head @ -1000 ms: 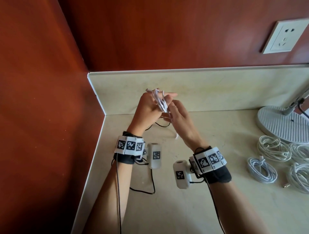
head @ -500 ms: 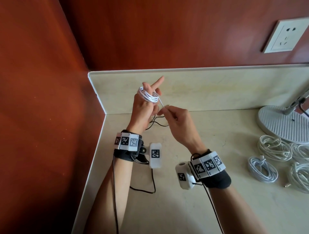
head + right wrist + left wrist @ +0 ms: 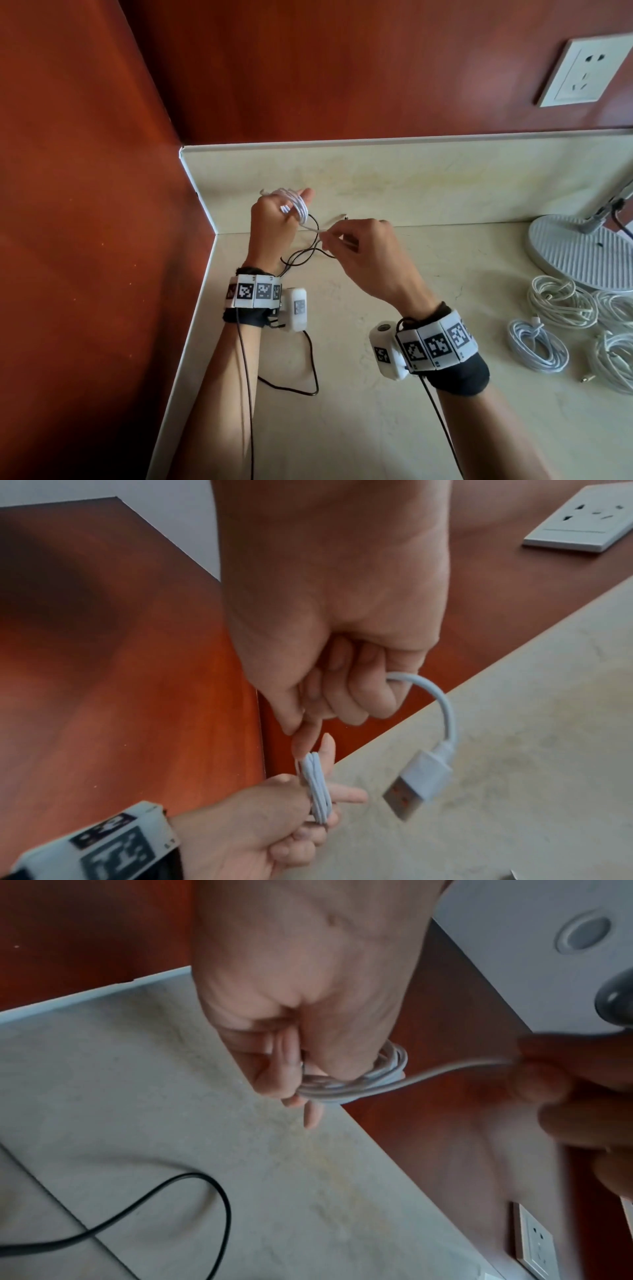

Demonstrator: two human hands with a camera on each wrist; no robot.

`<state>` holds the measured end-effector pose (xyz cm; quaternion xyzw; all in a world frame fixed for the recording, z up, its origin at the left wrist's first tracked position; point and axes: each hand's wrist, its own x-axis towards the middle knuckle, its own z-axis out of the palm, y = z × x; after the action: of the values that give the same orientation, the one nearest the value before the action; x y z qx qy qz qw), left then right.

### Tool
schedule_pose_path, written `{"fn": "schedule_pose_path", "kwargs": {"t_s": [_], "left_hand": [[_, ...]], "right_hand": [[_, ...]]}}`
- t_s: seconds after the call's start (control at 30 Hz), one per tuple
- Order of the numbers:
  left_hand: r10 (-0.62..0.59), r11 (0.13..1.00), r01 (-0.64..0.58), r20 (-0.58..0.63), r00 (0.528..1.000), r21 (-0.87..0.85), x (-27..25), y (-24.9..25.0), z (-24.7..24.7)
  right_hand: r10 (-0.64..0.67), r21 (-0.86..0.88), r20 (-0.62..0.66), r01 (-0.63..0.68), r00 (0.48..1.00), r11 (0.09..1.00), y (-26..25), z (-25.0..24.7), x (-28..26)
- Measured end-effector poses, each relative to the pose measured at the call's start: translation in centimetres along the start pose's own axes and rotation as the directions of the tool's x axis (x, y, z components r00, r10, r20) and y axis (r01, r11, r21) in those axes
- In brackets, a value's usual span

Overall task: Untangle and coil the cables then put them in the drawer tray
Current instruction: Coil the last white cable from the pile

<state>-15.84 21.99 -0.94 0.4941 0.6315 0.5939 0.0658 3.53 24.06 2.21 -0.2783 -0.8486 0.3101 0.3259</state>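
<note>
We have the thin white USB cable [image 3: 297, 205] looped around our left hand [image 3: 272, 224] fingers above the beige stone counter [image 3: 342, 428]; our right hand [image 3: 368, 255] pinches its loose end beside

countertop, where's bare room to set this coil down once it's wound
The countertop is bare in front of both forearms, from the left wall edge across to the white cable bundles. A thin black wire loops by the left wrist. It is crowded at the right: bundles and the round lamp base.
</note>
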Motion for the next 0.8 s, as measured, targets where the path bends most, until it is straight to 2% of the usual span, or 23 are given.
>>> {"fn": "schedule_pose_path", "kwargs": {"t_s": [0.07,0.17,0.27,0.3,0.37,0.4,0.47,0.53,0.57,0.67,0.8], "left_hand": [[0.026,0.995,-0.035,0.096,0.995,0.093,0.0,-0.2,0.4],[-0.032,0.976,-0.028,0.269,0.963,0.214,-0.1,0.5,0.5],[-0.095,0.976,-0.018,0.502,0.86,0.215,-0.2,1.1,0.8],[-0.176,0.97,0.048,0.553,0.814,0.238,-0.2,1.5,1.0],[-0.269,0.956,0.136,0.588,0.763,0.26,-0.5,2.6,1.1],[-0.273,0.961,0.188,0.604,0.749,0.202,-0.4,2.8,1.1],[-0.171,0.981,0.193,0.642,0.748,0.037,-0.4,3.3,0.9],[-0.073,0.99,0.132,0.659,0.749,-0.04,-0.4,4.3,0.8],[-0.049,0.993,0.111,0.667,0.743,-0.051,-0.5,4.7,0.9],[0.081,0.997,-0.051,0.693,0.717,-0.063,-0.6,5.2,0.8],[0.157,0.987,-0.14,0.665,0.73,-0.08,-0.8,5.9,0.8]], "right_hand": [[-0.053,0.015,-0.06,0.054,0.997,0.998,-0.2,-0.4,0.5],[-0.088,0.0,-0.134,0.089,0.987,0.996,-0.4,-1.4,1.4],[-0.125,-0.032,-0.151,0.121,0.981,0.992,-0.4,-2.6,2.3],[-0.139,-0.039,-0.149,0.135,0.979,0.99,-0.3,-2.9,2.6],[-0.139,-0.022,-0.154,0.138,0.978,0.99,0.1,-3.4,3.2],[-0.127,0.0,-0.156,0.129,0.98,0.992,0.3,-3.8,3.4],[-0.102,0.058,-0.145,0.111,0.984,0.992,0.7,-4.2,3.9],[-0.062,0.145,-0.113,0.078,0.992,0.986,1.2,-4.4,4.2],[-0.04,0.198,-0.084,0.056,0.996,0.979,1.5,-4.3,4.3],[-0.018,0.382,0.001,0.016,1.0,0.924,2.3,-3.5,4.5],[0.009,0.563,0.018,-0.018,1.0,0.827,3.7,-2.1,4.0]]}}
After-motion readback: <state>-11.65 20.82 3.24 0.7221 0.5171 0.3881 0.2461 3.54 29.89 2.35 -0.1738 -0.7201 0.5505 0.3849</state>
